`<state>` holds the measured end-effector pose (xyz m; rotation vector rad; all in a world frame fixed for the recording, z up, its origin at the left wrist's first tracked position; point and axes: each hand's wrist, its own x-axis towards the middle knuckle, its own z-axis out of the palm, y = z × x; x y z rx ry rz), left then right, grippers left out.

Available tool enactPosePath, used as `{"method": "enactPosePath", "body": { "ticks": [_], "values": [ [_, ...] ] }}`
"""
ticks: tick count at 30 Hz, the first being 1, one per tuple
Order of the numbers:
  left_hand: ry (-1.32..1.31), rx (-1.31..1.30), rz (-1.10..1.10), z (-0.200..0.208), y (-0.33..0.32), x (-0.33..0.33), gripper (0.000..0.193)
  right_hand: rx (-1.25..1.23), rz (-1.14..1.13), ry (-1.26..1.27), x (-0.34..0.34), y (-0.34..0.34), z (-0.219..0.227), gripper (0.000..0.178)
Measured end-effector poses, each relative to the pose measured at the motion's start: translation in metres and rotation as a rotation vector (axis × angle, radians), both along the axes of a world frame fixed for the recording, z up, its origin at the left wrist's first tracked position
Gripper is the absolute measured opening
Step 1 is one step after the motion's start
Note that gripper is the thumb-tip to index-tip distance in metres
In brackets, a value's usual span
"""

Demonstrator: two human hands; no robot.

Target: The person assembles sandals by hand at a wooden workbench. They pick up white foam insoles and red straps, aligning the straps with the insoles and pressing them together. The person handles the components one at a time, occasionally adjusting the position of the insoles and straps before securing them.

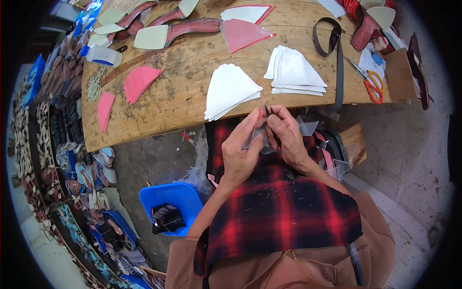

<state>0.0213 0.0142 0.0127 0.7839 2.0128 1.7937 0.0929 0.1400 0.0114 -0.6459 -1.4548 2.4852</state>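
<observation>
My left hand [239, 153] and my right hand [290, 138] are raised close together over my lap, just short of the table's front edge. Both have their fingers pinched together. Between the fingertips is something small, with a dark bit and a touch of red; it is too small and too covered to name. Just beyond my hands lie a fanned stack of white curved pieces [231, 90] and, to its right, a second white stack [296, 72]. A red-and-black checked apron [284, 212] covers my lap.
On the wooden table [183, 96] lie pink pieces [141, 84], red shoe insole parts [192, 29], a white bottle [105, 55], a black strap [339, 72] and orange-handled scissors [373, 89]. A blue bin [190, 197] stands on the floor at left, beside racks of shoe parts [86, 178].
</observation>
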Motion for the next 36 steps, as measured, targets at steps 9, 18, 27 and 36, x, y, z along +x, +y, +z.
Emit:
{"method": "enactPosePath", "body": {
  "ticks": [9,18,27,36],
  "values": [
    [0.005,-0.072,-0.042,-0.002,-0.006,0.0,0.084,-0.151,-0.194,-0.065,0.002,0.007,-0.006,0.016],
    [0.429,-0.2,0.011,-0.001,-0.003,-0.009,0.059,-0.17,-0.154,-0.037,-0.005,0.004,0.004,0.019],
    [0.086,-0.164,0.041,0.001,0.001,-0.006,0.03,0.212,-0.051,-0.131,-0.008,0.001,0.012,0.024],
    [0.496,-0.299,-0.017,-0.015,-0.006,-0.008,0.041,0.4,0.038,-0.253,-0.009,0.005,0.023,0.023]
  ]
}}
